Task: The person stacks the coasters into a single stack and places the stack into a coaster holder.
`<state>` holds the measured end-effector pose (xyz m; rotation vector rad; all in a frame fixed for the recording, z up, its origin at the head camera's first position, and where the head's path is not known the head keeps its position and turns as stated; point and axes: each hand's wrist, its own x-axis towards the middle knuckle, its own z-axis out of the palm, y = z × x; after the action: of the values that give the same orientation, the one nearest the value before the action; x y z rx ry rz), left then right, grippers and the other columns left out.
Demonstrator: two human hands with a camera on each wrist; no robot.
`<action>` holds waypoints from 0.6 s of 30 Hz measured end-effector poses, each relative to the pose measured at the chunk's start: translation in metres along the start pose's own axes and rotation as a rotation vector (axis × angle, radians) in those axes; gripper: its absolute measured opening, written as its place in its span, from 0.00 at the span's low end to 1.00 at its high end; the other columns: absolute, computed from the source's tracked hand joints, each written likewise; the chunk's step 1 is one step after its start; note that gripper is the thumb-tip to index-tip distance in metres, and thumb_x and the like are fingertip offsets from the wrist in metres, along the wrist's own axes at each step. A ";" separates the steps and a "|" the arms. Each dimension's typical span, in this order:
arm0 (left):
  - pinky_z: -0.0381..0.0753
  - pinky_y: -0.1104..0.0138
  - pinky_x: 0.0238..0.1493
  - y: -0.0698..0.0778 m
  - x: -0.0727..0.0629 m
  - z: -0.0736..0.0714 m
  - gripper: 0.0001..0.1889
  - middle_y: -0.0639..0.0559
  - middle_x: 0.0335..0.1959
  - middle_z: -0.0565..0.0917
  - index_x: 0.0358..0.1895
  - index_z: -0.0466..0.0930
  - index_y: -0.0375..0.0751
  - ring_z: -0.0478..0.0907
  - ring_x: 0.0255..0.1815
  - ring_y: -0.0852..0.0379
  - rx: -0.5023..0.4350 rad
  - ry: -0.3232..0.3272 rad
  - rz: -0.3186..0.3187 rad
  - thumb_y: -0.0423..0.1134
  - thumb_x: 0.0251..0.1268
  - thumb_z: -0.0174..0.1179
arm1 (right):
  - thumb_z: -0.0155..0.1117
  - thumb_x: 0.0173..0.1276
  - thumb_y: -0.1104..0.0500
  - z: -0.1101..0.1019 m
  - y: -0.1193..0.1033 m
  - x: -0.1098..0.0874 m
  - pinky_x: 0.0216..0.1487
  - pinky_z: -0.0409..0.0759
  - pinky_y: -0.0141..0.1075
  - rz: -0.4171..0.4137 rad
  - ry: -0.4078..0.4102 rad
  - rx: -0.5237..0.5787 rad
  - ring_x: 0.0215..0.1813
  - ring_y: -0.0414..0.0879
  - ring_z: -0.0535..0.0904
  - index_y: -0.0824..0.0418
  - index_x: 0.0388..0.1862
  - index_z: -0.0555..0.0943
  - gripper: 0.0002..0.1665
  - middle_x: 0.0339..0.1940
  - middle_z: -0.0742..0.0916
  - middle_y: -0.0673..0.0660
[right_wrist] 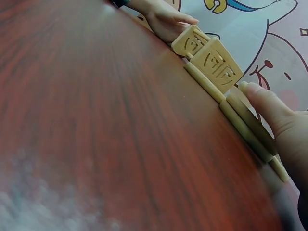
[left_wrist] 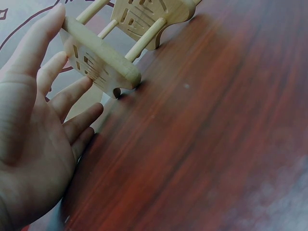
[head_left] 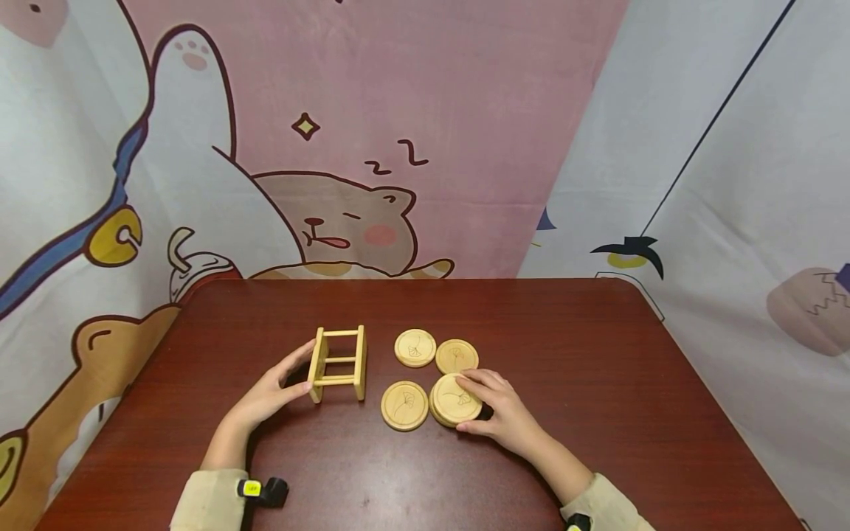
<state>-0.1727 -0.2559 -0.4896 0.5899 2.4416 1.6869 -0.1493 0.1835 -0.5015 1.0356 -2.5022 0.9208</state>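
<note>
A small wooden coaster rack [head_left: 361, 361], with slotted side panels joined by round bars, stands on the table. At its left side is my left hand [head_left: 265, 394]. The fingers [left_wrist: 72, 101] of that hand are spread and fairly straight, with some tips against the slotted panel and the thumb at its edge. My right hand [head_left: 505, 413] pinches a round wooden coaster [head_left: 454, 398] engraved with a leaf, thumb on the near rim and fingers on the far rim. In the right wrist view this coaster leans over a lower coaster [right_wrist: 243, 132].
Round wooden coasters lie close by: one at the far left [head_left: 415, 348], one at the far right [head_left: 457, 357] and one at the near left [head_left: 405, 405]. The brown table [head_left: 631, 369] meets a cartoon-printed cloth [head_left: 485, 133] along its back edge.
</note>
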 end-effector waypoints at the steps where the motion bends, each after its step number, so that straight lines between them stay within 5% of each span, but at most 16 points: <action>1: 0.48 0.38 0.62 0.000 0.000 0.000 0.38 0.45 0.71 0.62 0.75 0.56 0.57 0.55 0.70 0.43 0.000 0.000 0.000 0.35 0.65 0.62 | 0.76 0.48 0.41 0.000 0.000 0.000 0.58 0.64 0.53 0.001 -0.005 -0.002 0.63 0.52 0.68 0.60 0.64 0.76 0.45 0.62 0.77 0.55; 11: 0.50 0.39 0.62 -0.001 0.000 0.000 0.38 0.45 0.71 0.62 0.75 0.56 0.56 0.56 0.70 0.43 0.006 -0.001 0.010 0.34 0.64 0.62 | 0.76 0.48 0.42 0.001 -0.002 -0.001 0.59 0.65 0.55 0.038 -0.052 -0.012 0.64 0.52 0.68 0.58 0.65 0.75 0.45 0.63 0.76 0.54; 18: 0.50 0.41 0.63 -0.001 0.000 0.000 0.38 0.47 0.71 0.63 0.75 0.56 0.57 0.58 0.69 0.53 0.009 0.002 0.017 0.34 0.64 0.62 | 0.74 0.50 0.40 0.001 -0.001 -0.001 0.59 0.64 0.56 0.061 -0.070 -0.006 0.65 0.51 0.67 0.57 0.66 0.74 0.45 0.64 0.75 0.53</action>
<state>-0.1732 -0.2559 -0.4901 0.6116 2.4537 1.6850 -0.1478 0.1827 -0.5022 1.0114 -2.6063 0.9082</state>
